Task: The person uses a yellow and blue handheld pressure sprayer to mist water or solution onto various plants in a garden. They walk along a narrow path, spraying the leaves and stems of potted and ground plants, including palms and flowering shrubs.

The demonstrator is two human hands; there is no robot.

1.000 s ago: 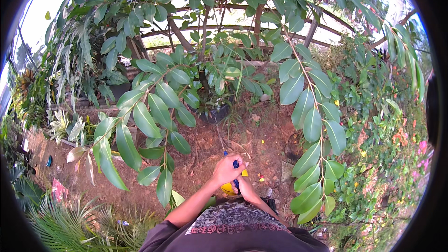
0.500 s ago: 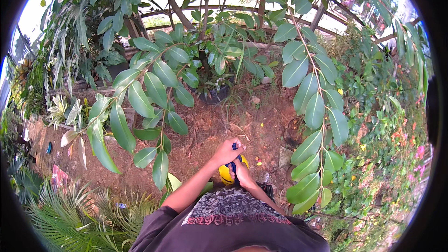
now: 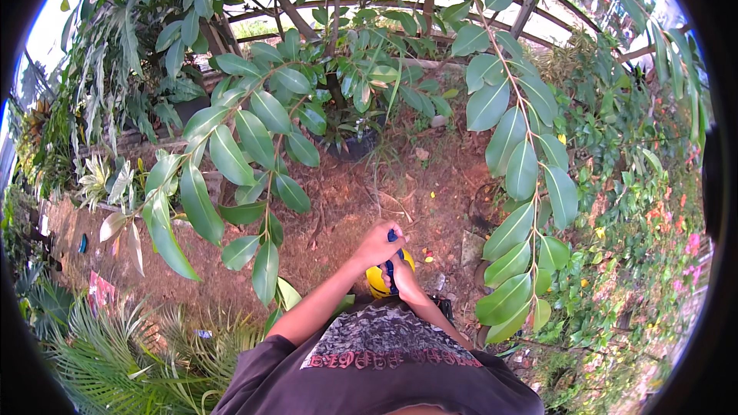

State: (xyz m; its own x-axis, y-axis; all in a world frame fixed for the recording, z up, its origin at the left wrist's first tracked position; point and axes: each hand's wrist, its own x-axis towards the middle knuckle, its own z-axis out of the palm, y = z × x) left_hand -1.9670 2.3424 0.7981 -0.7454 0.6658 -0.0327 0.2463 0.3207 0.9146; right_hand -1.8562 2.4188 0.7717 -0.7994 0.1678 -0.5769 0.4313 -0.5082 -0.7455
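Observation:
Close to my body is what looks like a hand pump sprayer, with a round yellow tank (image 3: 376,280) and dark blue upper parts. My left hand (image 3: 377,243) is closed around the blue piece at its top. Just below, my right hand (image 3: 403,277) wraps the blue handle (image 3: 393,267) above the tank. Both hands are near each other, and they hide much of the sprayer's top. The tank's lower part is cut off from sight by my shirt.
Leafy branches hang on both sides, the left branch (image 3: 257,138) and the right branch (image 3: 526,161). A dark plant pot (image 3: 354,146) stands ahead on reddish soil (image 3: 346,200). Palm fronds (image 3: 146,361) spread at lower left; flowering shrubs (image 3: 638,230) fill the right.
Both hands and the sprayer have shifted slightly to the right. The blue top piece shows a little higher beside my left hand. Both hands keep their grip.

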